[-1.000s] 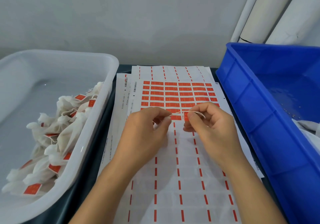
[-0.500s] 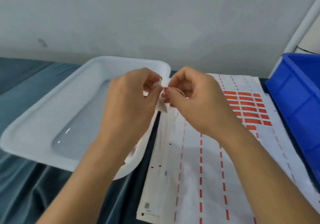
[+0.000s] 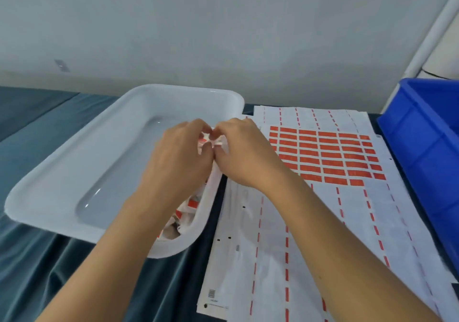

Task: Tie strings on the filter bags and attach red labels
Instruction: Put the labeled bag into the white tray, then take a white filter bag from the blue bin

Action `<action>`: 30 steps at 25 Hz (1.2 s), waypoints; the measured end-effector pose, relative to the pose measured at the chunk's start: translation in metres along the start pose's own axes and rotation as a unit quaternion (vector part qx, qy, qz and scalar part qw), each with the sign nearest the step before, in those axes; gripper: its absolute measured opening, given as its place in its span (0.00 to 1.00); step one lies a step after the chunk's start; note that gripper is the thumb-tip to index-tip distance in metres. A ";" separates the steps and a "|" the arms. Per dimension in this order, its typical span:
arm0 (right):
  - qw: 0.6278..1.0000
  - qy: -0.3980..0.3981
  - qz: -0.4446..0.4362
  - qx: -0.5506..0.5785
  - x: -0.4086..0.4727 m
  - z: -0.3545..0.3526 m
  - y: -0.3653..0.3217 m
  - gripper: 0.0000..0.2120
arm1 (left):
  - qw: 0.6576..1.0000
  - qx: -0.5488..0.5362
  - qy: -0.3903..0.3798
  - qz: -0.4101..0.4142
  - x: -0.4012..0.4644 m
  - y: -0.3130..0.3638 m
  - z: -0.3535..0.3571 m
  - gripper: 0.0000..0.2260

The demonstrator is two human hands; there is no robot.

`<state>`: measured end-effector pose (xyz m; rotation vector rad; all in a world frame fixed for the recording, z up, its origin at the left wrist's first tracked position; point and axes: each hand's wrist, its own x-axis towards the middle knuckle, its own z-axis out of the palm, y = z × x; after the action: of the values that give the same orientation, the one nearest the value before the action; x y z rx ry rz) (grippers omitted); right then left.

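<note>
My left hand (image 3: 177, 157) and my right hand (image 3: 244, 152) meet fingertip to fingertip over the right side of the white tray (image 3: 74, 172). Between them they pinch a small white filter bag with its string and a red label (image 3: 210, 142); most of it is hidden by my fingers. More finished filter bags with red labels (image 3: 186, 212) lie in the tray's near right corner, partly hidden under my left forearm. The sheet of red labels (image 3: 327, 157) lies flat to the right of my hands.
A blue plastic crate (image 3: 422, 147) stands at the right edge. Used label backing sheets (image 3: 310, 259) with red dashes cover the dark teal cloth (image 3: 37, 272) beside the tray. A grey wall rises behind.
My hands carried the bag with its label left, from above the label sheet to over the tray. The view swung left and the crate slid toward the right edge.
</note>
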<state>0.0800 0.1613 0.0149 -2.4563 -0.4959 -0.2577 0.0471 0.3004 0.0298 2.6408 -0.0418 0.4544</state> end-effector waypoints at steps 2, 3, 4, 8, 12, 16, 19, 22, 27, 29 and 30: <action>0.999 0.025 0.019 0.032 -0.018 -0.018 0.004 0.13 | 0.998 -0.001 0.039 0.052 -0.007 0.024 0.007 0.13; 0.997 0.044 0.036 0.042 -0.031 -0.029 0.009 0.12 | 0.996 -0.015 0.048 0.079 -0.014 0.039 0.013 0.13; 0.995 0.063 0.057 0.045 -0.046 -0.039 0.017 0.11 | 0.993 -0.033 0.046 0.101 -0.021 0.053 0.022 0.14; 0.978 0.059 0.194 -0.037 -0.123 -0.068 0.065 0.09 | 0.973 -0.168 -0.076 0.139 -0.054 0.111 0.086 0.11; 0.946 -0.002 0.312 -0.087 -0.172 -0.075 0.100 0.08 | 0.956 -0.194 -0.180 0.127 -0.085 0.144 0.143 0.07; 0.943 0.002 0.327 -0.055 -0.179 -0.092 0.091 0.07 | 0.956 -0.199 -0.174 0.129 -0.086 0.151 0.150 0.09; 0.936 0.073 0.321 -0.125 -0.179 -0.119 0.065 0.09 | 0.949 -0.209 -0.195 0.131 -0.082 0.153 0.146 0.07; 0.919 0.191 0.284 -0.197 -0.195 -0.165 0.037 0.08 | 0.951 -0.174 -0.223 0.123 -0.086 0.156 0.144 0.11; 0.852 0.208 0.389 -0.281 -0.255 -0.239 0.063 0.10 | 0.943 -0.208 -0.214 0.148 -0.090 0.175 0.133 0.12; 0.830 0.143 0.466 -0.273 -0.266 -0.244 0.078 0.11 | 0.933 -0.239 -0.211 0.169 -0.092 0.190 0.129 0.12; 0.824 0.125 0.481 -0.272 -0.268 -0.243 0.081 0.07 | 0.928 -0.249 -0.213 0.179 -0.094 0.197 0.127 0.12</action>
<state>-0.1472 -0.1231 0.0848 -2.7866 1.0745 -0.3004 -0.0229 0.0633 -0.0221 2.1706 -0.6922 -0.0358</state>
